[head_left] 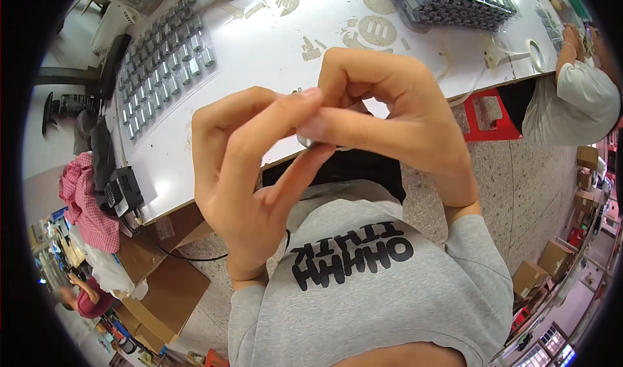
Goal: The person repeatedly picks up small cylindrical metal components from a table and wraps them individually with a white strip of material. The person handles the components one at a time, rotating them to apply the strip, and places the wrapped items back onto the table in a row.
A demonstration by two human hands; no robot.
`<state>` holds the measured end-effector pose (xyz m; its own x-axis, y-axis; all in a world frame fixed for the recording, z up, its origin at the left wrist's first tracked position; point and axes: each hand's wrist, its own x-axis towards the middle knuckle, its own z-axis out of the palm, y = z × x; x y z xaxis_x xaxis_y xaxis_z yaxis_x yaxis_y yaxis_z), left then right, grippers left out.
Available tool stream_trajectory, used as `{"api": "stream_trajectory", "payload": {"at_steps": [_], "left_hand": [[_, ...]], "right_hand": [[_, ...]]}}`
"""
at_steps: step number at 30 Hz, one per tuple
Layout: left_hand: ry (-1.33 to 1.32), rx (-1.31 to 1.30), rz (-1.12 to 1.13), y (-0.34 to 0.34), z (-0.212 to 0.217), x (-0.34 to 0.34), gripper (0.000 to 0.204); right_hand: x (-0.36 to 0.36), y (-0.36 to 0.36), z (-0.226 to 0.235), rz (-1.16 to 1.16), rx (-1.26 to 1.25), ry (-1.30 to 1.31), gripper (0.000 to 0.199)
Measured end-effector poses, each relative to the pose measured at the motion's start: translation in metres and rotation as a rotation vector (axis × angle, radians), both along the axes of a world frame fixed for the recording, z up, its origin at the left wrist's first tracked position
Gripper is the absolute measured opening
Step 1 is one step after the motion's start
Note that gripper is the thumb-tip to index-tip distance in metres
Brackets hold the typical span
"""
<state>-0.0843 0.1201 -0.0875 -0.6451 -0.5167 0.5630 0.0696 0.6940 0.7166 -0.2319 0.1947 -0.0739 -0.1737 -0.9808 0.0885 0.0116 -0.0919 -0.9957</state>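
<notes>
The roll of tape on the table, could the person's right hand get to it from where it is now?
Probably yes. The roll of tape lies in the open on the white table, but the right hand is busy pinching a small metal part with the left hand.

Red stool [491,115], perhaps tape roll [535,55]

Pretty bright and even from where I'm watching, soft overhead light, barely any shadows. The white table [259,49] glares a bit at the far side. Heavy fisheye: the table edge bows and the corners go black. The hands [311,146] up close look slightly soft; the rim gets smeary.
</notes>
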Motion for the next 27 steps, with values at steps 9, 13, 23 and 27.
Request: {"api": "stream_trajectory", "payload": {"at_steps": [9, 13, 23, 27], "left_hand": [[0.100, 0.382, -0.115, -0.002, -0.003, -0.008, 0.042], [0.120, 0.367, -0.099, -0.003, -0.002, -0.004, 0.043], [0.276, 0.454, -0.178, -0.004, -0.012, -0.008, 0.046], [0.381, 0.500, -0.223, -0.001, -0.016, -0.010, 0.038]], "right_hand": [[-0.008, 0.003, 0.001, 0.111, -0.034, -0.033, 0.015], [-0.010, 0.006, 0.010, 0.079, 0.055, 0.026, 0.013], [-0.010, 0.002, -0.002, 0.061, -0.062, 0.012, 0.016], [-0.007, 0.000, 0.003, 0.097, 0.014, -0.137, 0.017]]}}
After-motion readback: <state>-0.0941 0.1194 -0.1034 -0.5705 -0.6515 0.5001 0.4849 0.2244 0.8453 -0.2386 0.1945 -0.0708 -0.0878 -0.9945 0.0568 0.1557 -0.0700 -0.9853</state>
